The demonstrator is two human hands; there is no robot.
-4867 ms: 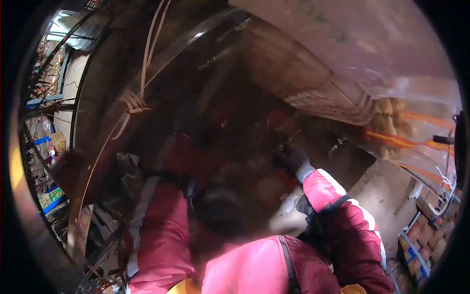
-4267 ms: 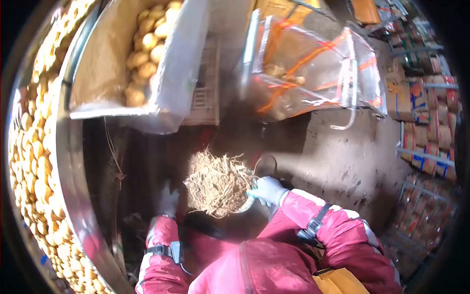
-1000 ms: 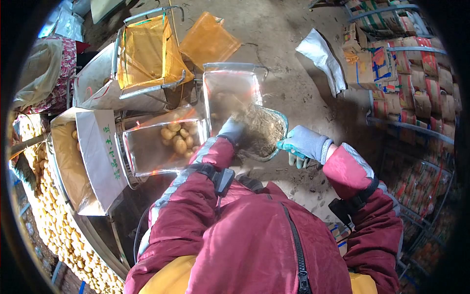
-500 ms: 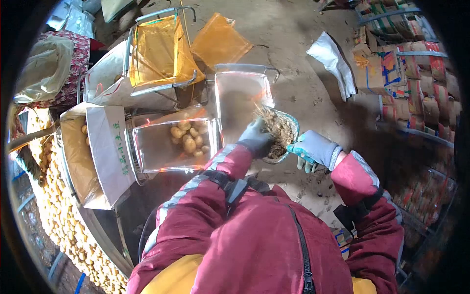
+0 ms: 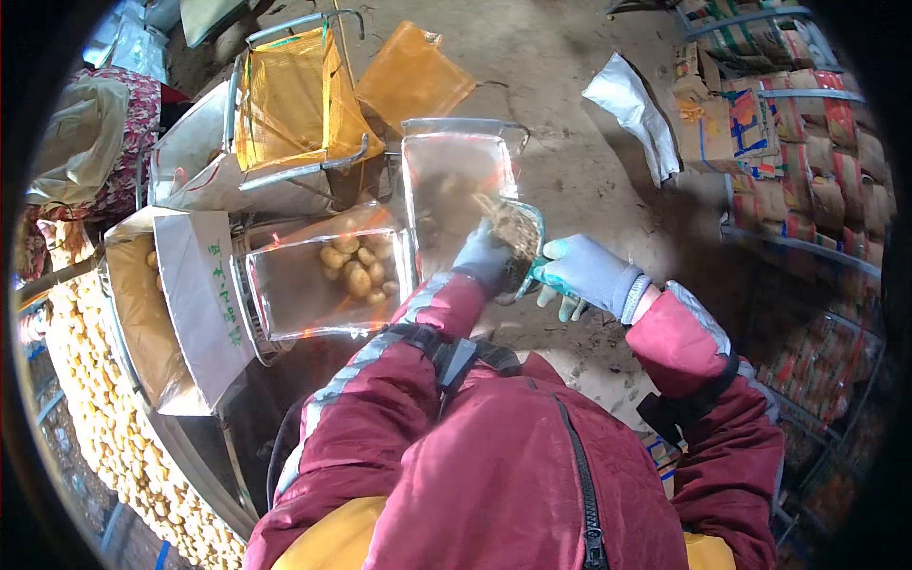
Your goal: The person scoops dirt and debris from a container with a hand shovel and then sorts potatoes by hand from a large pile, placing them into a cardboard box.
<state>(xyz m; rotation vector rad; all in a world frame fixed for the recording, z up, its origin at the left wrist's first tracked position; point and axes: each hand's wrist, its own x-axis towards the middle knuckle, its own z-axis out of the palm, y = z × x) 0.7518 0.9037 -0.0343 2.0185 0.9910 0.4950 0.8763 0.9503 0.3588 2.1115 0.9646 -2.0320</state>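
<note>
My right hand, in a blue-and-grey glove, grips the rim of a small green scoop basin tilted steeply toward a clear plastic bag on a metal frame. Dry brown roots and straw lie in the basin. My left hand, in a grey glove, presses on the straw at the basin's lip, over the bag's opening. A second clear bag to the left holds several potatoes.
An orange mesh bag on a frame stands behind. A cardboard box holds potatoes at left, beside a long sorting trough full of potatoes. Stacked printed cartons line the right. A white sack lies on the dirt floor.
I rose from under the trough carrying the straw-filled basin. Over the last second the basin has tipped steeper toward the clear bag, and less straw is left in it.
</note>
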